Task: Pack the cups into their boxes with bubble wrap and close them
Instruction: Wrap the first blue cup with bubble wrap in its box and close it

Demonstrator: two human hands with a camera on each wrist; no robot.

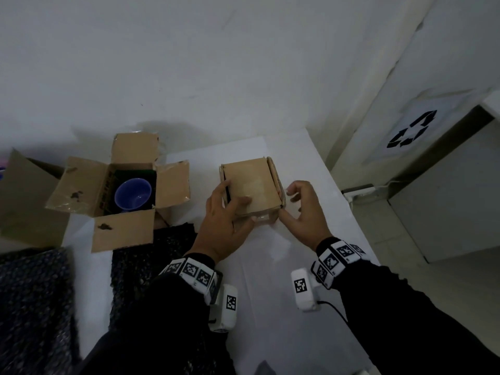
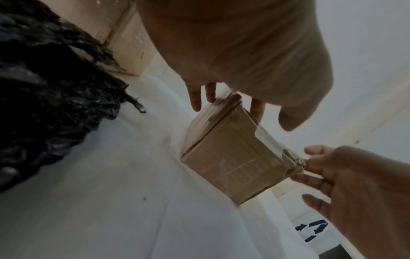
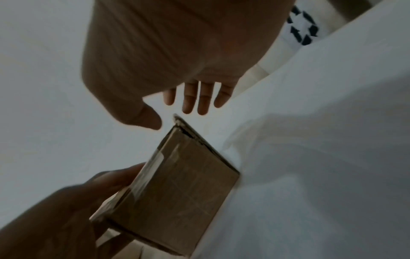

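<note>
A sheet of dark bubble wrap [image 1: 35, 307] is lying at the far left of the white table [image 1: 270, 307]; beside it a brown cardboard box with four flaps spread open [image 1: 119, 190] is standing with a blue round cup [image 1: 132, 195] sitting upright inside on a dark lining, not yet covered; further right, the small brown cardboard box with its top flaps folded down [image 1: 250, 190] is resting on the table, and the left hand [image 1: 226, 220] is lying across its near left corner, fingers fairly straight and pressing the lid flat; the right hand [image 1: 303, 212] is hovering just beside the box's right edge, fingers loosely bent and gripping nothing, thumb nearly touching the near corner. The right side flap looks slightly proud of the lid; if the left hand is eased off too soon, the flaps may be springing back up, and a hard sideways push could be sliding the light box across the smooth table.
</note>
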